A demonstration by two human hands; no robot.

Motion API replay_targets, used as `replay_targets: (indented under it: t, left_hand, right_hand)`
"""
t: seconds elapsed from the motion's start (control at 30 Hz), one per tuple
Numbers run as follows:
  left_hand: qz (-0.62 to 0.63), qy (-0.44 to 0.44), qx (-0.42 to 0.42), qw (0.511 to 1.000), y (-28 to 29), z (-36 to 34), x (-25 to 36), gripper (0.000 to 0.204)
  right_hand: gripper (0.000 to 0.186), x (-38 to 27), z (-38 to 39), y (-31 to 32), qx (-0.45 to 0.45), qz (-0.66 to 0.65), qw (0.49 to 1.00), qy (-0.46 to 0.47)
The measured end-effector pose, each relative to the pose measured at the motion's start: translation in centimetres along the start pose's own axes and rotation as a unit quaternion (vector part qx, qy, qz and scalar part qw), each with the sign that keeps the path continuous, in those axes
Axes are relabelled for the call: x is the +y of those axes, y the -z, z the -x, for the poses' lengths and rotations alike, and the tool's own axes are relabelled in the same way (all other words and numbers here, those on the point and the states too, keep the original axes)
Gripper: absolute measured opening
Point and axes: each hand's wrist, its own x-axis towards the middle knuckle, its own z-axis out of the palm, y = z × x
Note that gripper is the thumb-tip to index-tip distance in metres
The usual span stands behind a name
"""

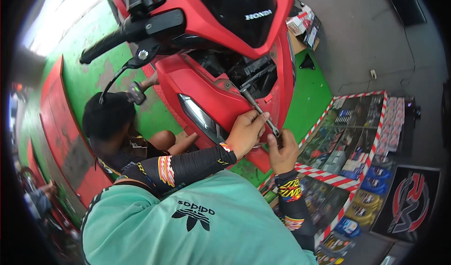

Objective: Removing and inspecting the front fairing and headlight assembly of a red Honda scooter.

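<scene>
Before me stands a red scooter (197,79) with its front panel opened, showing dark parts in the cavity (235,72). A long metal socket wrench (256,104) slants down from that opening toward me. Its far end sits at the cavity's lower edge; whether it is seated on a bolt I cannot tell. My left hand (246,132) is closed around the shaft, thumb on top. At the near end, by the silver head, my right hand (283,153) is closed with thumb and fingers on the tool. The part inside my right palm is hidden.
At the left a person in a black cap (108,112) crouches beside the scooter, an arm reaching toward it. A handlebar and brake lever (112,79) jut out above them. Glass display cases (340,187) edged in red-white tape stand at the right, near bottles (361,213).
</scene>
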Motion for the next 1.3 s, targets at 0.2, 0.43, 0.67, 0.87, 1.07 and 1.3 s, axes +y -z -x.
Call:
replay_targets:
  t: [0.2, 0.43, 0.67, 0.87, 1.07, 1.3]
  left_hand:
    - [-0.042, -0.065, 0.017, 0.997, -0.3, 0.1, -0.1, 0.035]
    - [-0.03, -0.084, 0.019, 0.996, -0.5, 0.1, -0.2, 0.034]
    - [-0.017, -0.074, 0.016, 0.997, -0.5, 0.1, -0.5, 0.033]
    - [0.006, -0.06, 0.01, 0.998, -0.6, 0.5, 0.4, 0.037]
    - [-0.033, -0.065, 0.017, 0.997, -0.8, 0.3, 0.5, 0.033]
    - [-0.006, 0.018, -0.059, 0.998, 0.2, 0.6, 0.2, 0.027]
  right_hand:
    - [0.058, -0.9, -1.0, 1.0, -0.107, -0.153, 0.971, -0.147]
    - [0.03, -2.2, -1.0, 1.4, -0.022, 0.043, 0.995, 0.092]
    - [0.047, -2.0, -1.1, 1.9, -0.088, -0.303, 0.923, -0.218]
    - [0.056, -1.3, 0.3, -1.0, -0.021, -0.231, 0.97, -0.068]
    - [0.068, -1.1, 0.1, -1.7, -0.001, -0.275, 0.95, -0.149]
    - [0.068, -0.2, 0.9, -0.9, 0.034, -0.238, 0.963, -0.12]
